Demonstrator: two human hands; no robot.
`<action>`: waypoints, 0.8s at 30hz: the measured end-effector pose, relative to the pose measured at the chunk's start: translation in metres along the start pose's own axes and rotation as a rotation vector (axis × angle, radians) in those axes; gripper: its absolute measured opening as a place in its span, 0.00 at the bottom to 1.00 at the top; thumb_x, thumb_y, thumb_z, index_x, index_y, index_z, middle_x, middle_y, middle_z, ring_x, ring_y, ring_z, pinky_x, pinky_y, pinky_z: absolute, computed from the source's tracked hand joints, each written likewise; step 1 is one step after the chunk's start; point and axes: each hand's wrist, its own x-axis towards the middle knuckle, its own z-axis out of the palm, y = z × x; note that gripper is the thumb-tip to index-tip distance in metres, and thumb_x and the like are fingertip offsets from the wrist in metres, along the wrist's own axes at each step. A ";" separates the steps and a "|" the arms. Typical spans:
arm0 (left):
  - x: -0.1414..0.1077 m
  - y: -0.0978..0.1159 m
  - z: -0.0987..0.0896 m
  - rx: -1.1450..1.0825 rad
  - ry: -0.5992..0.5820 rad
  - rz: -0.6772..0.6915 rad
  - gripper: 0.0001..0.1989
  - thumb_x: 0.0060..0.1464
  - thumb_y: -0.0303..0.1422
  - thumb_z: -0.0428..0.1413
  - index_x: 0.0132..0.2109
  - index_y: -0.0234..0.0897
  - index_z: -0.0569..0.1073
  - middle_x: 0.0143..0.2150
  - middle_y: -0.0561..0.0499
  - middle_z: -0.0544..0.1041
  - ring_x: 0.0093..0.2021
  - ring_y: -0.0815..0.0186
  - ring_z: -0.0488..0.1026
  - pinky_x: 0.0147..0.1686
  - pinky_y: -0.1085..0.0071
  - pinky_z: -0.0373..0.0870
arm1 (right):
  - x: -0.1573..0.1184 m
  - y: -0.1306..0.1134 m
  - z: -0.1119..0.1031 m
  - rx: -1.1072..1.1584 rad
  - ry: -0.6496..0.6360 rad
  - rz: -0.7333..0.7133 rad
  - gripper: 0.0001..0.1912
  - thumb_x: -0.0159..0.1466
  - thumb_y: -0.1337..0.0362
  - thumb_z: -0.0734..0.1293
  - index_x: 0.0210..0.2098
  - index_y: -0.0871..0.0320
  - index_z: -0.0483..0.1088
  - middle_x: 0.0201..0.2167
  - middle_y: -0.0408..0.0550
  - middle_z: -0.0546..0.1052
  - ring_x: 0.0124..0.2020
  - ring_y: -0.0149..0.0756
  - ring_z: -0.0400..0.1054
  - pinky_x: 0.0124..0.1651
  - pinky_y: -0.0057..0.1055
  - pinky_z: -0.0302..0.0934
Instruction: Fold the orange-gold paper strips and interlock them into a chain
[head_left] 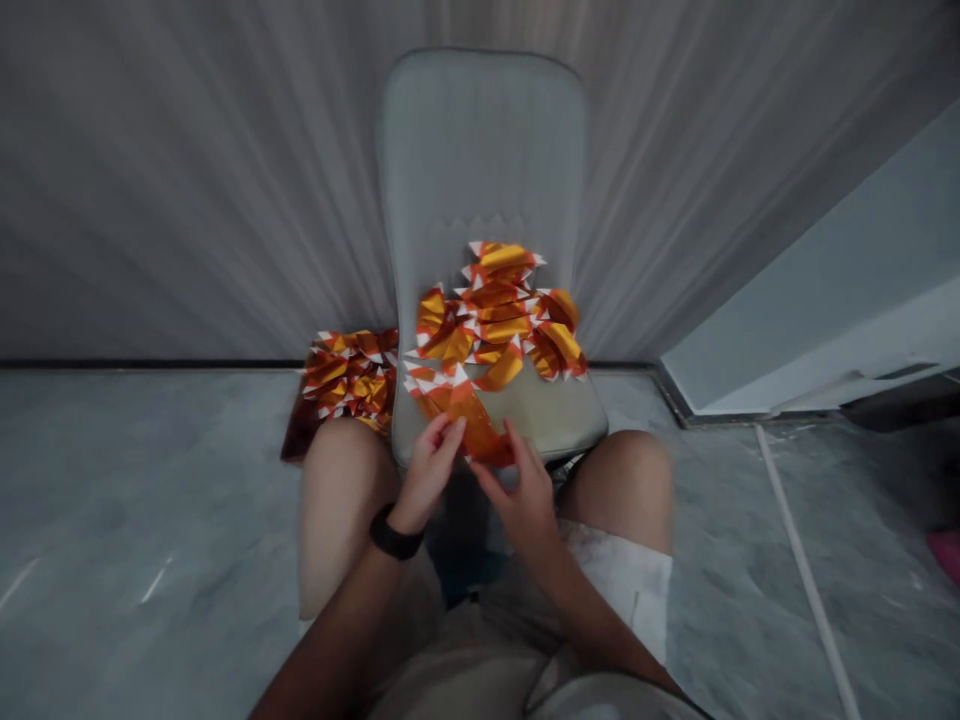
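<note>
Foil strip [469, 425] is pinched in both hands, left hand [427, 475] on one edge, right hand [521, 490] on the other, just above the chair seat [577, 410]. Light fingertip grip seems best so it won't crease. Foil pile [495, 320] sits just past the hands; second pile [349, 380] lies beyond the left hand.

Heaped foil pieces [491, 320] block the right hand's [521, 500] way

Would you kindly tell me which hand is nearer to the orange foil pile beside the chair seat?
Left. The left hand is in front of the orange foil pile, to its right; the right hand lies farther right, past the left hand.
</note>
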 end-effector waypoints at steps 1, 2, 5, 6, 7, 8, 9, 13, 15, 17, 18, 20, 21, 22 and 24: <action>0.001 -0.001 0.001 -0.005 -0.022 -0.006 0.19 0.59 0.48 0.58 0.45 0.36 0.75 0.38 0.49 0.77 0.36 0.67 0.74 0.34 0.73 0.72 | -0.001 -0.002 -0.003 0.054 -0.001 0.028 0.25 0.70 0.55 0.64 0.63 0.58 0.66 0.48 0.55 0.79 0.48 0.43 0.74 0.51 0.38 0.69; 0.000 -0.001 0.003 -0.007 -0.024 -0.001 0.20 0.58 0.48 0.59 0.48 0.37 0.74 0.41 0.49 0.78 0.38 0.66 0.75 0.37 0.73 0.73 | -0.002 -0.003 -0.006 0.096 0.005 0.045 0.21 0.70 0.58 0.63 0.60 0.57 0.69 0.47 0.54 0.80 0.47 0.41 0.75 0.51 0.37 0.70; -0.006 0.001 0.016 0.013 0.092 0.085 0.28 0.54 0.45 0.64 0.58 0.40 0.69 0.50 0.46 0.76 0.44 0.65 0.76 0.42 0.71 0.75 | -0.003 -0.004 -0.010 0.155 0.076 0.066 0.15 0.70 0.63 0.62 0.51 0.56 0.76 0.44 0.52 0.81 0.44 0.39 0.76 0.50 0.36 0.70; -0.009 0.002 0.021 0.015 0.132 0.122 0.30 0.54 0.44 0.64 0.60 0.41 0.67 0.52 0.45 0.76 0.46 0.64 0.77 0.44 0.70 0.76 | -0.002 -0.004 -0.010 0.168 0.105 0.072 0.14 0.70 0.64 0.62 0.50 0.56 0.77 0.44 0.52 0.81 0.44 0.39 0.76 0.50 0.36 0.70; -0.012 0.003 0.026 0.014 0.147 0.147 0.30 0.54 0.44 0.64 0.61 0.42 0.67 0.53 0.45 0.75 0.48 0.63 0.77 0.45 0.69 0.76 | -0.002 -0.004 -0.010 0.186 0.124 0.075 0.14 0.69 0.64 0.62 0.50 0.56 0.77 0.44 0.52 0.81 0.45 0.39 0.76 0.51 0.37 0.70; -0.015 0.005 0.030 0.011 0.133 0.156 0.29 0.56 0.44 0.63 0.61 0.41 0.67 0.54 0.44 0.76 0.51 0.62 0.76 0.47 0.67 0.76 | -0.002 -0.004 -0.011 0.211 0.130 0.076 0.15 0.69 0.65 0.62 0.50 0.55 0.77 0.45 0.52 0.81 0.46 0.39 0.76 0.52 0.37 0.70; -0.018 0.007 0.033 0.009 0.106 0.150 0.27 0.57 0.44 0.61 0.60 0.41 0.68 0.55 0.44 0.76 0.53 0.61 0.76 0.50 0.66 0.75 | -0.001 -0.004 -0.011 0.242 0.126 0.076 0.15 0.69 0.65 0.62 0.50 0.54 0.77 0.47 0.52 0.81 0.48 0.40 0.75 0.53 0.37 0.70; -0.016 0.011 0.036 0.036 0.033 0.077 0.23 0.57 0.44 0.62 0.55 0.38 0.75 0.54 0.44 0.79 0.55 0.58 0.75 0.56 0.64 0.72 | 0.003 -0.003 -0.012 0.361 0.057 0.108 0.15 0.68 0.62 0.65 0.52 0.53 0.77 0.51 0.52 0.79 0.52 0.41 0.74 0.59 0.40 0.67; -0.010 0.011 0.034 -0.003 -0.003 0.034 0.23 0.56 0.45 0.62 0.54 0.36 0.76 0.53 0.44 0.80 0.54 0.57 0.77 0.54 0.63 0.73 | 0.006 0.000 -0.011 0.396 0.049 0.159 0.16 0.66 0.60 0.67 0.52 0.54 0.77 0.55 0.53 0.77 0.55 0.42 0.72 0.60 0.42 0.66; -0.001 0.010 0.033 -0.091 -0.063 -0.012 0.25 0.55 0.45 0.63 0.56 0.36 0.76 0.54 0.43 0.80 0.53 0.57 0.77 0.52 0.63 0.75 | 0.011 0.005 -0.007 0.460 0.062 0.248 0.21 0.64 0.58 0.69 0.55 0.55 0.75 0.60 0.55 0.73 0.59 0.45 0.69 0.61 0.44 0.66; 0.003 0.010 0.034 -0.132 -0.094 -0.029 0.27 0.55 0.44 0.64 0.58 0.37 0.74 0.55 0.42 0.79 0.53 0.57 0.77 0.51 0.63 0.76 | 0.013 0.007 -0.004 0.517 0.062 0.302 0.24 0.63 0.57 0.69 0.57 0.55 0.73 0.62 0.55 0.72 0.61 0.46 0.68 0.61 0.45 0.66; 0.012 0.009 0.035 -0.183 -0.142 -0.044 0.30 0.54 0.43 0.65 0.62 0.38 0.71 0.57 0.41 0.78 0.55 0.56 0.77 0.51 0.64 0.76 | 0.019 0.012 0.002 0.670 0.035 0.407 0.29 0.62 0.56 0.70 0.61 0.57 0.69 0.64 0.56 0.70 0.63 0.46 0.66 0.64 0.47 0.64; 0.017 0.008 0.036 -0.192 -0.156 -0.044 0.31 0.54 0.42 0.65 0.63 0.38 0.70 0.58 0.41 0.77 0.56 0.56 0.76 0.52 0.64 0.76 | 0.023 0.014 0.004 0.744 0.018 0.451 0.31 0.62 0.56 0.70 0.62 0.58 0.68 0.63 0.56 0.70 0.63 0.47 0.67 0.65 0.47 0.63; 0.023 0.008 0.037 -0.194 -0.167 -0.044 0.32 0.54 0.41 0.65 0.64 0.38 0.69 0.59 0.41 0.77 0.57 0.55 0.75 0.53 0.63 0.75 | 0.027 0.016 0.006 0.802 0.005 0.489 0.32 0.62 0.56 0.71 0.63 0.58 0.67 0.63 0.57 0.71 0.62 0.47 0.67 0.66 0.47 0.62; 0.034 0.005 0.039 -0.192 -0.179 -0.051 0.33 0.53 0.40 0.66 0.63 0.38 0.69 0.59 0.40 0.76 0.58 0.55 0.74 0.54 0.63 0.75 | 0.035 0.022 0.010 0.864 -0.005 0.540 0.34 0.61 0.56 0.72 0.63 0.58 0.66 0.62 0.56 0.72 0.62 0.47 0.68 0.66 0.48 0.61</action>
